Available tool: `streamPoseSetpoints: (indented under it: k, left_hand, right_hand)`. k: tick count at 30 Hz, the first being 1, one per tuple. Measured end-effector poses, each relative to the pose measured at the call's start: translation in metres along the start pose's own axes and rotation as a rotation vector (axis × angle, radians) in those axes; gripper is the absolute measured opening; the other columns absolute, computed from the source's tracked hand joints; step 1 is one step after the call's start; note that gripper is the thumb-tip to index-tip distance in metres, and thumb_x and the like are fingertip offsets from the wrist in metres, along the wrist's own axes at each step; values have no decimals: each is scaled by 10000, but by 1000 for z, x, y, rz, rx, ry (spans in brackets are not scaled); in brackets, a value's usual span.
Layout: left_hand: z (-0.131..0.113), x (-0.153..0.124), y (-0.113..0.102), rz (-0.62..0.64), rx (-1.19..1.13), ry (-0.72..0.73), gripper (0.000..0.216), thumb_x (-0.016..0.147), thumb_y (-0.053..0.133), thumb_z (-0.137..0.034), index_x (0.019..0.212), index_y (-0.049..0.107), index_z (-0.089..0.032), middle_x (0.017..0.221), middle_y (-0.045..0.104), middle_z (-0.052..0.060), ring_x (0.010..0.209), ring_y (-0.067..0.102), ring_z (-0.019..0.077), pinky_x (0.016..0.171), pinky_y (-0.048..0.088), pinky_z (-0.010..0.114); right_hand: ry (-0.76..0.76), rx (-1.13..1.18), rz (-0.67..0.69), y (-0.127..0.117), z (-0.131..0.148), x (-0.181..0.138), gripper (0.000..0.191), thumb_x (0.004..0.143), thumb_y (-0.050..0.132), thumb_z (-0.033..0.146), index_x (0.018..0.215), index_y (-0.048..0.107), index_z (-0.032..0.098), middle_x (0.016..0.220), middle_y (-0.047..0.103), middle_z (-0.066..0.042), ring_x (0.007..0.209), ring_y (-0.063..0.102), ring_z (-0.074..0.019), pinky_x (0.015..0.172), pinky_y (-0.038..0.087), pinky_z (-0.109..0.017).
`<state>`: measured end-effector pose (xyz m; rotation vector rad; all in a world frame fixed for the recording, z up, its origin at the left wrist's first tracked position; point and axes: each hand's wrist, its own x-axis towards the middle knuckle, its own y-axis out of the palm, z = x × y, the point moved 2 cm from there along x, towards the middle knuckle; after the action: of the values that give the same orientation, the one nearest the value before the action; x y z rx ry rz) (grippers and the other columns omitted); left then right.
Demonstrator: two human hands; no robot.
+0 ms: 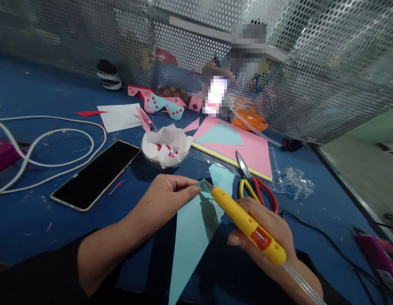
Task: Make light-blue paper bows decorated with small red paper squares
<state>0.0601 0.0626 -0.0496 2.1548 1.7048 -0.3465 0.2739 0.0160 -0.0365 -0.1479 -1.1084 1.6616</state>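
Note:
My left hand [166,201] pinches the folded top corner of a light-blue paper piece [191,237], thumb above. The sheet tapers downward to a point in front of me. My right hand [268,228] grips a yellow hot glue gun [237,212], with a clear glue stick [302,281] coming out of its back end. The gun's metal nozzle is at the folded corner, close to my left thumb; I cannot tell whether it touches the paper. Just beyond my right hand lie scissors [243,169] with one yellow and one red handle. Another light-blue scrap [223,178] lies behind the sheet.
A paper-lined bowl [166,159] holds small red-and-white bits. Pink and yellow sheets [256,154] are stacked behind the scissors. A phone [96,176] and white cable [88,116] lie left. Paper masks [166,106] rest before a perforated metal screen [190,42]. A black cord [326,237] runs right.

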Motion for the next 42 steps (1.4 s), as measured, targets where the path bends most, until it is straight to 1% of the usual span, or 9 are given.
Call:
streamPoseSetpoints:
  k: [6,13,18,24,29,33,38,42]
  left_hand:
    - [-2,-1,1,-3,28,14,158,802,749,-246,944,815,-229,707,790,9,570,644,90,540,469,164]
    - [-5,-4,3,-4,34,1,154,814,738,-241,946,816,-235,721,794,16,578,658,102,539,479,173]
    - [-6,-4,3,-12,39,6,157,803,736,-233,936,819,-221,727,794,31,579,661,119,537,481,192]
    - [-3,-3,2,-3,45,7,171,794,753,-272,945,818,-222,738,793,20,590,657,113,543,479,180]
    - [-3,-4,2,1,42,3,168,811,736,-266,950,816,-216,728,787,25,586,654,114,543,479,189]
    - [-3,-4,2,2,46,11,168,804,737,-275,938,818,-213,726,784,32,589,653,127,543,479,206]
    - [-3,-4,2,-4,85,33,190,795,736,-292,947,818,-212,739,782,34,604,650,134,555,473,214]
    - [-3,-4,2,-9,84,35,197,788,735,-305,938,820,-210,741,782,38,604,649,139,560,477,222]
  right_hand:
    - [2,-13,33,1,1,1,282,913,624,501,892,541,232,790,620,16,654,610,-123,571,474,-216]
    - [93,-61,52,2,1,2,379,909,576,585,803,534,223,730,599,19,554,556,-109,492,432,-227]
    - [111,-80,71,2,1,4,360,890,614,555,771,517,230,693,593,29,515,542,-110,457,407,-234]
    - [87,-111,34,2,5,7,352,896,605,529,726,511,235,630,570,34,476,522,-103,423,386,-222]
    - [112,-132,45,2,4,5,376,882,619,557,724,505,235,643,575,40,474,526,-99,418,385,-220]
    - [105,-127,41,1,3,4,357,885,618,534,723,491,242,627,560,45,460,505,-102,407,365,-229]
    - [134,-121,75,2,1,3,343,884,627,512,731,489,238,648,549,46,478,498,-102,427,372,-228]
    - [130,-112,56,3,2,4,361,882,623,529,713,481,243,623,541,49,453,477,-103,410,353,-231]
